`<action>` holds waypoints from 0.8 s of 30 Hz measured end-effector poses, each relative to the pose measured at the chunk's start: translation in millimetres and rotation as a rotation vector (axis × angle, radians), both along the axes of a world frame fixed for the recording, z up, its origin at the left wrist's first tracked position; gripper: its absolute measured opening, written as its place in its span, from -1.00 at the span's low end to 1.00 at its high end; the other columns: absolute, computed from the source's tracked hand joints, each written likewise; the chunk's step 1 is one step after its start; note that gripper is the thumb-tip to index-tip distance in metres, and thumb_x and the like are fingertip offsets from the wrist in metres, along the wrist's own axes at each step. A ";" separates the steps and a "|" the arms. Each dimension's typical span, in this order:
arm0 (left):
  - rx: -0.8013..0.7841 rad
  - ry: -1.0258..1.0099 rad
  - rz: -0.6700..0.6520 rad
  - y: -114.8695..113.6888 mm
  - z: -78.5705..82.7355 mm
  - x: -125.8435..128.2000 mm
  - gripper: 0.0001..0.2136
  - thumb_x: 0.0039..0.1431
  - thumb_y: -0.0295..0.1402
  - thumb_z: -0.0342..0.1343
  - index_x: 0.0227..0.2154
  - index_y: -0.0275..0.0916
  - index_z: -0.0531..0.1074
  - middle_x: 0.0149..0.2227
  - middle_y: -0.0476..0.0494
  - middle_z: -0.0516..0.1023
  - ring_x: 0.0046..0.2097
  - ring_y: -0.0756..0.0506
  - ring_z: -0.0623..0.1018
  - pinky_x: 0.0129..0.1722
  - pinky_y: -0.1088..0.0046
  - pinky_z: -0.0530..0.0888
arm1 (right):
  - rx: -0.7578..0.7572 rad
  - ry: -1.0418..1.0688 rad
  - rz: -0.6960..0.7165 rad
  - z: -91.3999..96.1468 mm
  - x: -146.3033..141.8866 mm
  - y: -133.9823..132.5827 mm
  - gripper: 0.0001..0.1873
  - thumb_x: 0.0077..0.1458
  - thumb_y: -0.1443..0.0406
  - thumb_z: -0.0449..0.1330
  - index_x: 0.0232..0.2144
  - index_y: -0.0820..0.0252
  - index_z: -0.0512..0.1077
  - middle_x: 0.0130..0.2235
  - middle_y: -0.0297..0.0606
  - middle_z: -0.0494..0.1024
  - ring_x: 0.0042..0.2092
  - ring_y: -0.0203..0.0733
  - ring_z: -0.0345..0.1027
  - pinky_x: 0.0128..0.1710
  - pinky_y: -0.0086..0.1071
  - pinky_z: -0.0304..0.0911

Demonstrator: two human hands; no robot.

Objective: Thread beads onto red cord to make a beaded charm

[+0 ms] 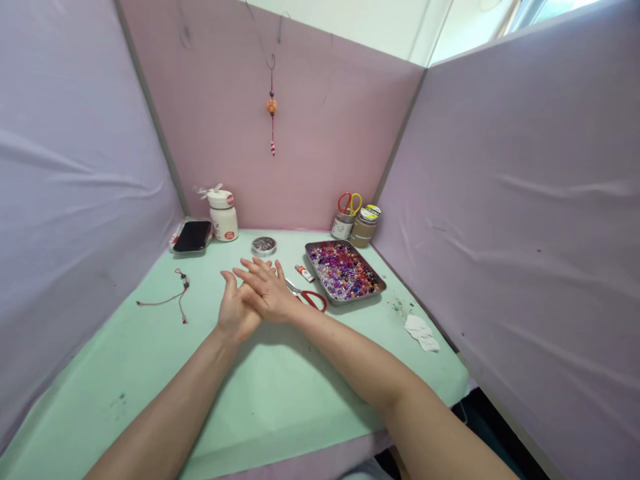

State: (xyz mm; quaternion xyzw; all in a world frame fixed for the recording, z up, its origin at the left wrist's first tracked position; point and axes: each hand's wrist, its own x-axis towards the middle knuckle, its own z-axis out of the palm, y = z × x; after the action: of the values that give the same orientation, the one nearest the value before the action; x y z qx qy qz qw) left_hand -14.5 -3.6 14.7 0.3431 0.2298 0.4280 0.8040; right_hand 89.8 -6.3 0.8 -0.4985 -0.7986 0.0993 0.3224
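- From the head view, as I look on, two beaded pieces appear made up: a beaded cord (185, 281) lying well left of the bead tray (358, 297), and a hanging ornament (271, 107) on a hook behind and above it, to the left.
- Plenty of beads (337, 267) lie loose inside the tray, so in my judgement there is material to draw on; how much work is left, I cannot tell.
- At this moment neither hand is at the beads or the cord; I judge it a pause for the hands themselves, perhaps pressing or rubbing together.
- The left hand (235, 315) is left of the tray, palm turned up and inward, thumb raised and apart, its fingers mostly covered.
- The right hand (270, 291) lies across that palm, fingers long and loosely fanned, thumb pointing away from the body.
- Both hands look unclenched, and I see nothing in their hold; whether something small sits between the palms, I cannot tell.
- Both forearms reach forward over the table and meet in a V, the right one crossing in front of the tray.
- Nearest them, scissors (311, 293) lie just left of the tray, partly hidden by the right hand, with a small tube (305, 273) closer to the tray's edge.
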 end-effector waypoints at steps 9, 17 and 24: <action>0.013 -0.046 -0.122 2.6 -2.8 -4.8 -0.41 0.15 0.14 -0.10 -0.01 -0.26 0.40 0.17 -0.33 0.33 0.23 -0.21 0.30 0.14 0.24 0.37 | 0.168 -0.198 -0.435 22.5 81.5 46.4 -0.58 0.25 0.16 -0.01 0.10 0.10 0.32 0.29 -0.16 0.16 0.34 -0.09 -0.17 0.30 0.04 -0.42; -0.126 0.107 0.170 19.9 -14.2 -9.3 -0.95 0.12 -0.57 0.12 -0.37 -0.33 0.38 -0.52 0.06 0.37 -0.68 0.26 0.22 -0.76 0.85 0.16 | -0.110 0.017 -0.741 31.8 201.9 36.1 -0.71 0.17 0.33 -0.01 -0.25 0.26 0.50 -0.39 -0.22 0.57 -0.36 -0.25 0.40 -0.22 -0.42 0.20; -0.093 0.083 0.059 18.9 -6.9 -18.7 -0.46 0.16 0.07 -0.03 -0.73 -0.23 0.11 -0.80 0.16 -0.05 -0.79 0.16 -0.05 -0.84 0.64 -0.08 | -0.158 -0.018 -0.940 21.0 242.3 11.3 -0.34 0.22 -0.06 -0.17 -0.54 0.27 0.47 -0.50 -0.13 0.51 -0.40 -0.19 0.32 -0.36 -0.41 0.06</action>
State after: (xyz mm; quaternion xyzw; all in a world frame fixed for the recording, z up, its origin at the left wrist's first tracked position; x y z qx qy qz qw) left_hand -33.2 15.3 7.7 0.3161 0.2926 0.4256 0.7958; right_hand 332.1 5.0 21.8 -0.8297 -0.4791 -0.0014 0.2865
